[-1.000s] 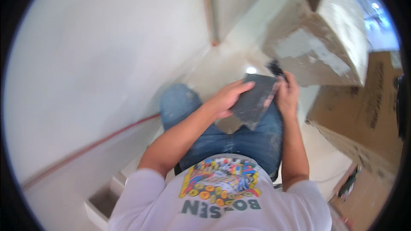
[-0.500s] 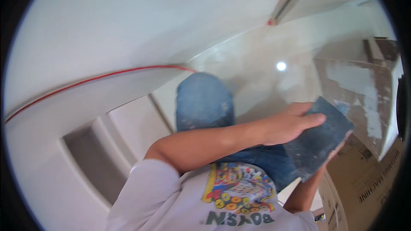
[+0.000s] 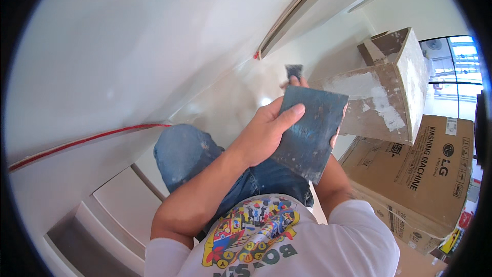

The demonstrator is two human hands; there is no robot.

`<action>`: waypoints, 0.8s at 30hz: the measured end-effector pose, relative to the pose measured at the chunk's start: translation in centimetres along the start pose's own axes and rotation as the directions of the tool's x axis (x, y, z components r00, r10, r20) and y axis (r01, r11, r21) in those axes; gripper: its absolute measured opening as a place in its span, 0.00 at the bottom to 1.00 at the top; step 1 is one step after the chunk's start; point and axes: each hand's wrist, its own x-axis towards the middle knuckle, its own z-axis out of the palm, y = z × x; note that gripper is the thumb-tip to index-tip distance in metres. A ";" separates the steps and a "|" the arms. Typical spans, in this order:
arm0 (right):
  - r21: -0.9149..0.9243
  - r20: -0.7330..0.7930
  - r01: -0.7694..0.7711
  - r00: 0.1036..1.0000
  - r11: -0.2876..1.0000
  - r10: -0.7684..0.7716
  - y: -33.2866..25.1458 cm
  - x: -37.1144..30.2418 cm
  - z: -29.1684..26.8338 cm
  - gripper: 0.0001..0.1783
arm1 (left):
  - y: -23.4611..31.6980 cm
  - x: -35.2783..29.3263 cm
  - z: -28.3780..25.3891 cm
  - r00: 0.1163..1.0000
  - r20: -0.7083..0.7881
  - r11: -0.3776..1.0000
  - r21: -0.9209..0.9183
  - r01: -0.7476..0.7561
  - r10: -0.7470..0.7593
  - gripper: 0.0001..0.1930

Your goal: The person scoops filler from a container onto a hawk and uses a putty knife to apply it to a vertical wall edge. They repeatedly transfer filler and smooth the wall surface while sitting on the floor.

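My left hand (image 3: 264,136) is closed on a dark, scuffed rectangular plate (image 3: 312,128), its thumb pressed on the upper face. Pale fingertips curl round the plate's right edge; whose they are is hard to tell. My right forearm (image 3: 333,174) passes behind the plate. Beyond the plate's far edge show fingers, seemingly of my right hand (image 3: 300,83), closed round a small dark flat blade (image 3: 294,71). The plate hides the rest of that hand. Both things are held above my bent knee (image 3: 187,151) in blue jeans.
A putty-smeared brown board box (image 3: 369,95) stands to the right, above a large printed cardboard carton (image 3: 410,169). Along the white wall at left runs a red-and-white cable (image 3: 92,142). A pale panel with a recess (image 3: 128,200) lies at lower left. Windows (image 3: 451,77) show at far right.
My view has swung right, bringing the boxes and windows into sight. The plate has tilted up in my left hand. The small blade and the fingers on it now show past the plate's far edge.
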 end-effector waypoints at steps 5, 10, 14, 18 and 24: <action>-0.824 -0.232 -0.069 0.947 0.562 -0.223 9.0 11.3 2.6 0.22 | 0.2 -2.4 -0.9 0.998 0.034 0.998 0.049 -0.044 0.043 0.18; -0.715 -0.270 -0.151 0.960 0.682 -0.070 11.7 13.6 2.4 0.21 | 0.4 -2.3 -1.2 0.998 0.040 0.999 -0.008 -0.040 0.041 0.17; -0.575 -0.242 -0.170 0.970 0.800 0.032 12.6 11.7 2.8 0.15 | 0.8 -0.9 -1.4 0.995 0.066 0.997 -0.015 -0.073 0.074 0.18; -0.555 -0.176 -0.340 0.940 0.759 0.292 14.1 5.4 1.8 0.15 | 0.4 0.7 -2.2 0.997 0.006 0.995 0.061 -0.075 0.075 0.20; -0.411 -0.158 -0.356 0.935 0.839 0.319 14.6 2.8 0.4 0.13 | -1.8 3.3 -4.3 0.973 -0.082 0.905 0.391 -0.165 0.213 0.22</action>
